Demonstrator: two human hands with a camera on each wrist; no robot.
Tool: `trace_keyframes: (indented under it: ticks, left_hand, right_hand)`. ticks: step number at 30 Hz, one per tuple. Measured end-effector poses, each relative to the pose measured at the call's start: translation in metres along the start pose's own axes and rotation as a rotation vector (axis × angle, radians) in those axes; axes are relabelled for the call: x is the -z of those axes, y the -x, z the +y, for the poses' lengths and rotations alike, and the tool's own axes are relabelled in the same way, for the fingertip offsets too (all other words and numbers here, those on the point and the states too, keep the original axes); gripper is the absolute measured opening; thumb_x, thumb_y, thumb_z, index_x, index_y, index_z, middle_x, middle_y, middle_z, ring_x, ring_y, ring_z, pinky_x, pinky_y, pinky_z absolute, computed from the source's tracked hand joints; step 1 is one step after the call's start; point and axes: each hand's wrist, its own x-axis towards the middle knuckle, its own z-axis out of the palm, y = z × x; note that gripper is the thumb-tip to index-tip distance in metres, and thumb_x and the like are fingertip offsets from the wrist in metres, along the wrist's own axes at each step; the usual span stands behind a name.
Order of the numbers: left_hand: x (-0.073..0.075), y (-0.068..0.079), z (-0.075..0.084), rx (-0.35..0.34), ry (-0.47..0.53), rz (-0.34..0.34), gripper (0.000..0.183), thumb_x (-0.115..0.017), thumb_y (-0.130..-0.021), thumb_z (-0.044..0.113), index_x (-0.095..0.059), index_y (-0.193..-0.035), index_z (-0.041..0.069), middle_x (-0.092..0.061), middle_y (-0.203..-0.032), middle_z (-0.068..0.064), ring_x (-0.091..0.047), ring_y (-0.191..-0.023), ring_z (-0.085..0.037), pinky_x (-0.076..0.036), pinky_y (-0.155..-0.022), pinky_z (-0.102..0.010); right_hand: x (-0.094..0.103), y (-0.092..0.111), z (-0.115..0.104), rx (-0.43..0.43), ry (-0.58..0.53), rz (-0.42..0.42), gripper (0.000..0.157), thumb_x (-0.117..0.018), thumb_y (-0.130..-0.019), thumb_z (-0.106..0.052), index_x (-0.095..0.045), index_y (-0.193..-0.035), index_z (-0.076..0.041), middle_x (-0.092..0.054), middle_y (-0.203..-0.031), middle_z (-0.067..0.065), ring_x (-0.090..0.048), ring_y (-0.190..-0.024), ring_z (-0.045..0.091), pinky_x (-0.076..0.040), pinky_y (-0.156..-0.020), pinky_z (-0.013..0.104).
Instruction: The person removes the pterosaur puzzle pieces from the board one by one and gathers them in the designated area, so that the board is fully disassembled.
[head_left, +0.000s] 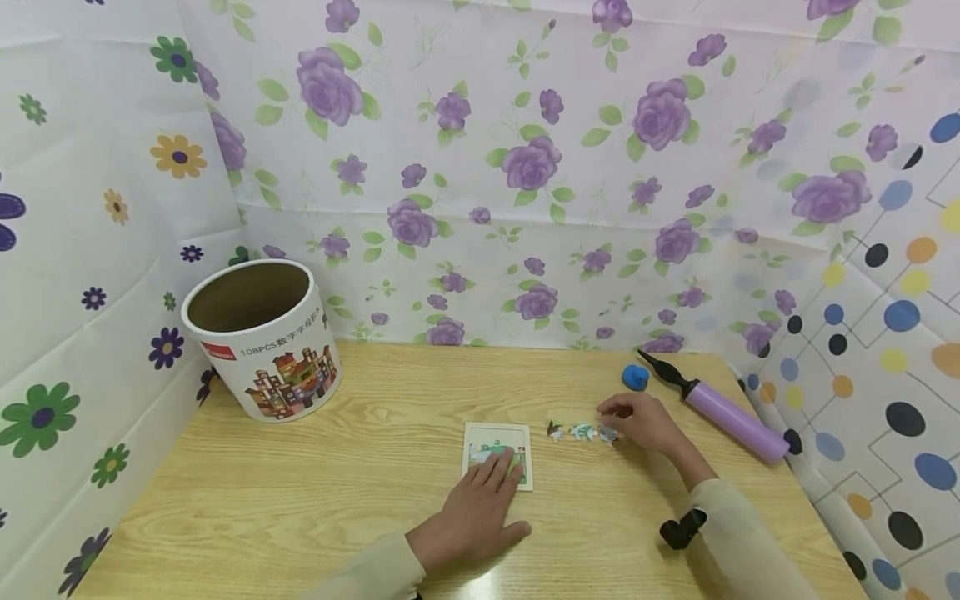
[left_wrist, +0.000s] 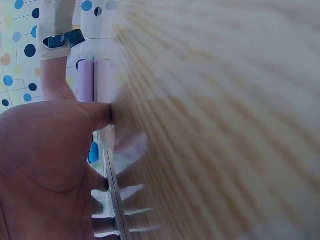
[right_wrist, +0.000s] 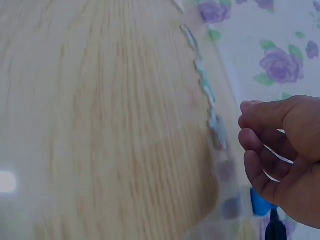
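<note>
A small square jigsaw puzzle [head_left: 498, 429] in a pale frame lies on the table, with picture pieces in its lower part. My left hand [head_left: 480, 512] rests on its lower part, fingers straight and thumb out to the side, hiding some of the picture. To the right of the frame, three loose puzzle pieces [head_left: 582, 432] lie in a row. Just above the rightmost piece hovers my right hand [head_left: 643, 423]. Its fingers [right_wrist: 265, 145] are loosely bent, and nothing shows between them in the right wrist view.
A large white printed bucket [head_left: 281, 358] stands at the table's back left. Behind the right hand are a small blue toy [head_left: 636, 377] and a purple hand pump [head_left: 735, 421]. Patterned cloths [head_left: 525, 167] enclose the wooden table [head_left: 360, 492] at the back and sides.
</note>
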Motion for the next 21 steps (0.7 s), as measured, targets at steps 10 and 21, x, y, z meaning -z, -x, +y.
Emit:
trace_keyframes:
  ticks: [10, 21]
  left_hand:
    - [-0.005, -0.001, -0.001, -0.010, 0.043, 0.035, 0.079, -0.043, -0.104, 0.057, -0.029, -0.160, 0.003, -0.025, -0.166, -0.020, -0.021, -0.154, -0.039, -0.024, -0.120, -0.057]
    - [-0.002, -0.001, 0.005, 0.018, -0.001, 0.025, 0.078, -0.046, -0.104, 0.056, -0.030, -0.159, 0.002, -0.028, -0.165, -0.019, -0.028, -0.152, -0.034, -0.031, -0.118, -0.054]
  right_hand:
    - [-0.016, -0.005, -0.038, 0.142, -0.040, -0.034, 0.019, -0.072, -0.097, -0.019, -0.078, -0.112, -0.008, -0.075, -0.104, 0.002, -0.069, -0.087, 0.014, -0.058, -0.074, 0.032]
    - [-0.046, -0.023, -0.075, 0.205, -0.051, -0.134, 0.019, -0.072, -0.097, -0.019, -0.078, -0.112, -0.010, -0.076, -0.103, -0.003, -0.068, -0.088, 0.009, -0.057, -0.077, 0.029]
